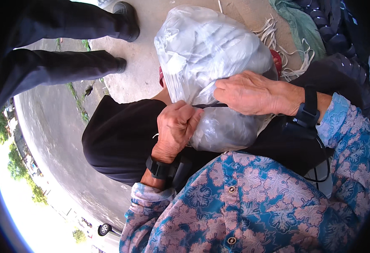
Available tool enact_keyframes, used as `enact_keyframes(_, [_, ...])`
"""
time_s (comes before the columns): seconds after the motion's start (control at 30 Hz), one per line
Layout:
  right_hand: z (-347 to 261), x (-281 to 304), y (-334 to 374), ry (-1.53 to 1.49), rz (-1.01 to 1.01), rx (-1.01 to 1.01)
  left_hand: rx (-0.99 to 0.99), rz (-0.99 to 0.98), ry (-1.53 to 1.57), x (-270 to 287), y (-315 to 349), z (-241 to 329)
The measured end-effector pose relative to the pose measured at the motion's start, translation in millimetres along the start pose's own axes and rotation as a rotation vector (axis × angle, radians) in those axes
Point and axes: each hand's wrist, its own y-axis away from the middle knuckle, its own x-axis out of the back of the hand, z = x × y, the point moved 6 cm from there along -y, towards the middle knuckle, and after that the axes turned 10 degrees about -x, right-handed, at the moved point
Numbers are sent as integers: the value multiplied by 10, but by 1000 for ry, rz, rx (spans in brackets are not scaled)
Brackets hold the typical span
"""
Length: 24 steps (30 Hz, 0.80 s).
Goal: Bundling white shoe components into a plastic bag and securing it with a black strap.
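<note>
A large, clear plastic bag (212, 40), bulging with pale contents I cannot make out, stands between my knees. My left hand (177, 124) is closed on the gathered edge of this bag. On its other side, my right hand (250, 92) also grips the plastic, fingers curled into it. The bag's edge looks stretched between both hands. Nearer my body, a second rounded lump of clear plastic (225, 128) rests in my lap; whether it belongs to the same bag I cannot tell. Black straps with small devices circle both my wrists.
A person in dark trousers (62, 67) and black shoes stands at the upper left. Several white cords (301, 63) lie in a tangle beyond the bag at right. Green cloth (297, 25) and dark items (337, 29) are heaped at the upper right. A car wheel (104, 229) shows at lower left.
</note>
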Motion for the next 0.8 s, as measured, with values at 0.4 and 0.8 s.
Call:
enact_keyframes(0.4, [-75, -281, -175, -1278, -299, -379, 302, 50, 260, 5, 107, -163])
enact_keyframes(0.8, [-261, -78, -297, -628, 30, 91, 123, 39, 167, 191, 8, -46])
